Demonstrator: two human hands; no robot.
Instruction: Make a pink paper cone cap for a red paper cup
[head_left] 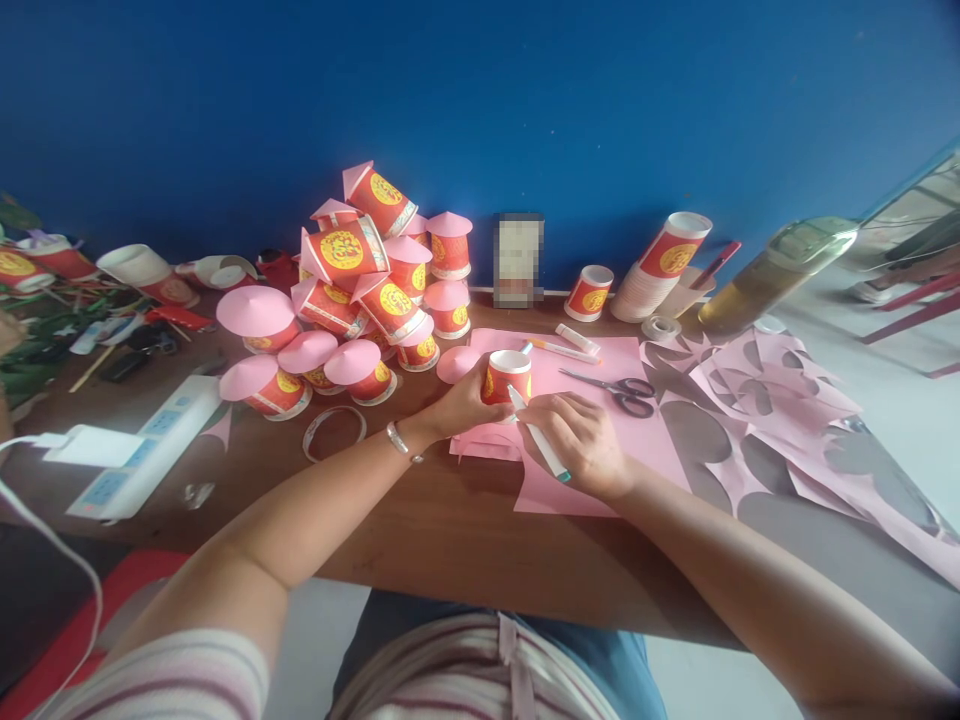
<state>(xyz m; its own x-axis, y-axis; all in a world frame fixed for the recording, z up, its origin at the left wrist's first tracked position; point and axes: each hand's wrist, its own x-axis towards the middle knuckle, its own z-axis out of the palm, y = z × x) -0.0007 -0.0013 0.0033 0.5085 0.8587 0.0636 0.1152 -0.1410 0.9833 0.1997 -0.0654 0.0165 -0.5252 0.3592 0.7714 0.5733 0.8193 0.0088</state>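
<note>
My left hand is closed around the left side of a red paper cup with yellow print and a white rim. The cup's rim faces up, above pink paper. In my right hand is a white marker with a teal end, its tip close against the front of the cup; whether it touches I cannot tell. Underneath lies a pink paper sheet. Scissors with dark handles rest on it, beside other markers and a white tube.
Red cups with pink cone tops are piled at the left. A stack of cups, a tape roll and a bottle stand at the back right. Cut pink scraps cover the right side. A power strip lies left.
</note>
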